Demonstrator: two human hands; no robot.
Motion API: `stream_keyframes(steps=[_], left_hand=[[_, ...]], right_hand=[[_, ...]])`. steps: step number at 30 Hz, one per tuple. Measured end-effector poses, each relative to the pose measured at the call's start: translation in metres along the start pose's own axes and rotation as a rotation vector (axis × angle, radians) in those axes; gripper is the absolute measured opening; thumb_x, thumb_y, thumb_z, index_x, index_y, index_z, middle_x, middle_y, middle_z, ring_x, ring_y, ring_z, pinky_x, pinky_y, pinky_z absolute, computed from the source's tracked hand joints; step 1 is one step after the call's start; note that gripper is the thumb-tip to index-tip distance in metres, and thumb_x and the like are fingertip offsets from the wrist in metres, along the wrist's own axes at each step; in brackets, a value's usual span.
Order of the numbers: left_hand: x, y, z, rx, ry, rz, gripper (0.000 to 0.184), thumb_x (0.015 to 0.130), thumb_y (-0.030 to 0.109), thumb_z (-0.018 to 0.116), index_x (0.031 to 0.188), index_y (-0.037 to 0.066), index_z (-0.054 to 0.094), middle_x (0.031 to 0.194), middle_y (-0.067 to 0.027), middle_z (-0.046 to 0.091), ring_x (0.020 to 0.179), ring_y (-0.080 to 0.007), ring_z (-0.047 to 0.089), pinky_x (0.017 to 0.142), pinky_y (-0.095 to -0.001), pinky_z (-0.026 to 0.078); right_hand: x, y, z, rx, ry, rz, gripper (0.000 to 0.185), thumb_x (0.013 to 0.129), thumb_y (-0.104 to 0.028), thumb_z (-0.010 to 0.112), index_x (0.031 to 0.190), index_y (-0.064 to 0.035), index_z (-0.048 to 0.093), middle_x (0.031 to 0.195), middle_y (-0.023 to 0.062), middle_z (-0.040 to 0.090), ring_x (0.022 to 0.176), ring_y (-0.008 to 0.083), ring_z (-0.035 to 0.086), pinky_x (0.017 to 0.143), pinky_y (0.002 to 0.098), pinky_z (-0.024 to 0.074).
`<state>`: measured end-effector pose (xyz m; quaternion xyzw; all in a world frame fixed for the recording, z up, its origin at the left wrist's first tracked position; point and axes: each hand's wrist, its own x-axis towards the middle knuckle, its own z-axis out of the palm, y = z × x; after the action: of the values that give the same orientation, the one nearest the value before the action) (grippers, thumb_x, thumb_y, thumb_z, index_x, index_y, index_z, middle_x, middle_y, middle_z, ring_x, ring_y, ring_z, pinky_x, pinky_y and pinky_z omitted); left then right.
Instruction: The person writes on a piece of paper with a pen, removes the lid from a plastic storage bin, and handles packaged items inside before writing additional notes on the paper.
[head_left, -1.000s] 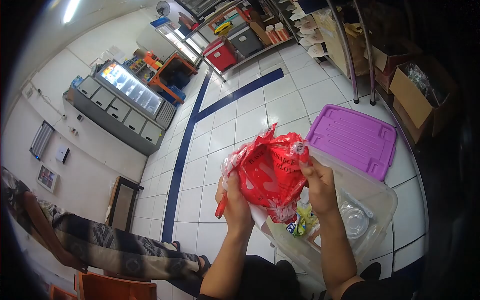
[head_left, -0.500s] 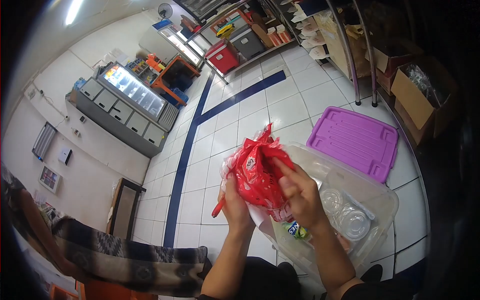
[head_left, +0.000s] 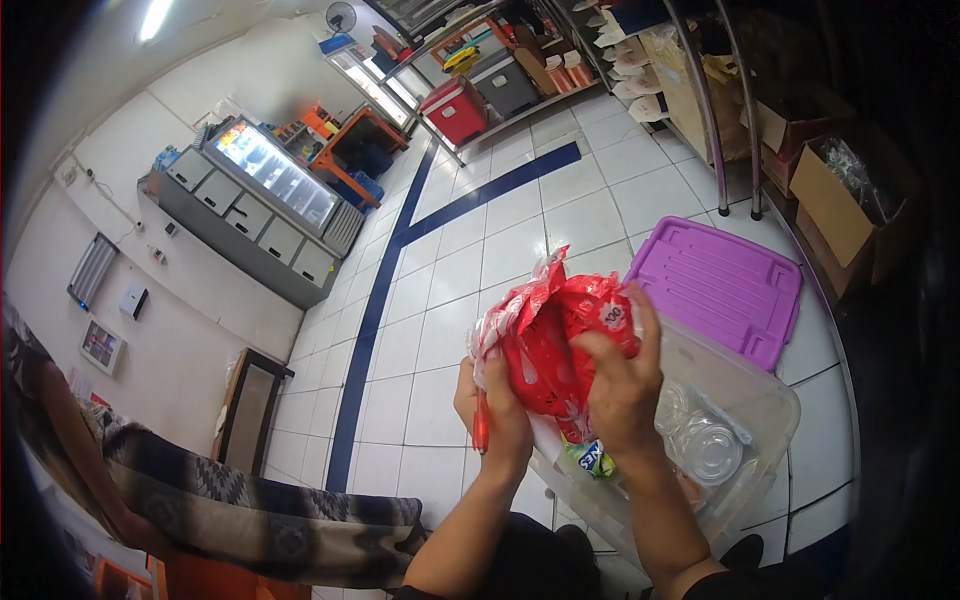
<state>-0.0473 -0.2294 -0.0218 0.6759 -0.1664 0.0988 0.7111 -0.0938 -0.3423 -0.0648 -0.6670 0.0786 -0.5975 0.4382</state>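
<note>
Between my two hands is a crinkled red plastic bag (head_left: 540,355) with white print, its mouth spread apart at the top. My left hand (head_left: 505,425) is closed on the bag's left side, and a red pen (head_left: 481,420) is tucked in the same hand, pointing down. My right hand (head_left: 622,395) pinches the bag's right edge between thumb and fingers. What the bag contains is hidden. Below it is a clear plastic bin (head_left: 778,420), holding clear round lids (head_left: 714,450) and a green packet (head_left: 590,458) partly covered by my right wrist.
A purple lid (head_left: 715,285) lies on the white tiles beside the bin. Metal shelf legs (head_left: 722,150) and an open cardboard box (head_left: 835,205) stand on the right. At lower left, a person's arm (head_left: 85,440) rests by a patterned cloth (head_left: 250,500). A display fridge (head_left: 275,175) stands farther back.
My right hand has moved up and outward, pulling the bag's right side wider. The bag has shifted right. The pen in my left hand has swung from slanted to nearly upright.
</note>
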Motion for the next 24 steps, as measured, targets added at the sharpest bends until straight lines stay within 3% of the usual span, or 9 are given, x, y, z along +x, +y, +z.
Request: stream_keyframes(steps=[3, 6, 13, 15, 17, 19, 21, 22, 24], left_hand=[[-0.003, 0.002, -0.002, 0.097, -0.011, 0.052, 0.031, 0.101, 0.029, 0.055, 0.099, -0.001, 0.060, 0.087, -0.0044, 0.062, 0.077, -0.0082, 0.053, 0.069, -0.0244, 0.045], [-0.008, 0.008, -0.004, 0.263, -0.048, 0.099, 0.033, 0.101, 0.031, 0.056, 0.098, -0.001, 0.060, 0.084, -0.0034, 0.061, 0.073, -0.0081, 0.052, 0.067, -0.0246, 0.044], [0.000, 0.014, -0.003, 0.149, -0.035, 0.071, 0.040, 0.103, 0.039, 0.052, 0.096, 0.000, 0.060, 0.083, -0.0019, 0.059, 0.074, -0.0076, 0.050, 0.067, -0.0239, 0.043], [0.005, 0.004, -0.012, 0.097, -0.064, 0.069, 0.041, 0.104, 0.040, 0.049, 0.098, 0.000, 0.060, 0.085, -0.0025, 0.060, 0.076, -0.0076, 0.051, 0.070, -0.0230, 0.043], [0.005, 0.007, -0.015, 0.060, -0.101, 0.010, 0.046, 0.103, 0.043, 0.048, 0.115, -0.001, 0.059, 0.103, -0.0082, 0.065, 0.089, -0.0122, 0.059, 0.080, -0.0268, 0.049], [0.001, 0.003, -0.014, 0.052, -0.113, -0.027, 0.042, 0.104, 0.037, 0.047, 0.114, -0.001, 0.061, 0.105, -0.0100, 0.065, 0.091, -0.0149, 0.062, 0.081, -0.0300, 0.051], [-0.012, -0.022, -0.024, 0.170, -0.037, 0.092, 0.038, 0.103, 0.032, 0.049, 0.118, -0.001, 0.062, 0.104, -0.0160, 0.067, 0.094, -0.0151, 0.063, 0.081, -0.0327, 0.053], [-0.017, -0.042, -0.028, 0.455, -0.128, 0.222, 0.037, 0.102, 0.030, 0.050, 0.120, -0.001, 0.062, 0.102, -0.0188, 0.067, 0.093, -0.0151, 0.064, 0.080, -0.0327, 0.054], [-0.012, -0.054, -0.016, 0.572, -0.105, 0.330, 0.039, 0.098, 0.027, 0.056, 0.128, 0.001, 0.058, 0.098, -0.0233, 0.065, 0.082, -0.0169, 0.065, 0.074, -0.0326, 0.053]], right_hand=[[0.004, -0.012, 0.001, -0.072, -0.168, -0.033, 0.018, 0.085, -0.001, 0.066, 0.101, -0.0066, 0.072, 0.142, 0.0300, 0.041, 0.117, 0.0444, 0.058, 0.090, 0.0419, 0.0555], [0.010, -0.028, -0.002, 0.037, -0.227, 0.207, 0.017, 0.081, -0.005, 0.071, 0.098, -0.0035, 0.072, 0.141, 0.0294, 0.042, 0.116, 0.0434, 0.059, 0.089, 0.0419, 0.0554], [-0.001, -0.015, -0.001, 0.097, -0.011, 0.354, 0.015, 0.083, -0.004, 0.071, 0.094, 0.0063, 0.068, 0.096, 0.0185, 0.066, 0.083, 0.0311, 0.067, 0.072, 0.0377, 0.0551], [0.000, -0.016, -0.001, 0.193, 0.080, 0.332, 0.011, 0.084, -0.005, 0.072, 0.088, 0.0038, 0.068, 0.087, 0.0128, 0.067, 0.075, 0.0207, 0.065, 0.067, 0.0325, 0.0509], [-0.001, -0.013, -0.001, 0.150, 0.073, 0.300, 0.011, 0.083, -0.004, 0.072, 0.088, 0.0043, 0.068, 0.089, 0.0138, 0.067, 0.078, 0.0240, 0.066, 0.071, 0.0345, 0.0520], [-0.008, -0.006, -0.005, 0.059, 0.034, 0.336, 0.011, 0.082, -0.004, 0.073, 0.089, 0.0036, 0.068, 0.091, 0.0144, 0.068, 0.080, 0.0274, 0.066, 0.075, 0.0367, 0.0525], [-0.010, -0.008, -0.001, 0.046, -0.038, 0.379, 0.013, 0.082, -0.006, 0.073, 0.091, 0.0006, 0.067, 0.091, 0.0137, 0.068, 0.081, 0.0284, 0.065, 0.076, 0.0375, 0.0516], [-0.009, -0.008, -0.001, 0.022, -0.112, 0.412, 0.018, 0.083, -0.009, 0.073, 0.098, 0.0001, 0.066, 0.097, 0.0150, 0.068, 0.088, 0.0295, 0.064, 0.080, 0.0388, 0.0510], [-0.018, 0.003, 0.009, -0.005, -0.102, 0.431, 0.034, 0.085, -0.013, 0.073, 0.114, 0.0013, 0.064, 0.116, 0.0208, 0.061, 0.106, 0.0328, 0.060, 0.093, 0.0412, 0.0475]])
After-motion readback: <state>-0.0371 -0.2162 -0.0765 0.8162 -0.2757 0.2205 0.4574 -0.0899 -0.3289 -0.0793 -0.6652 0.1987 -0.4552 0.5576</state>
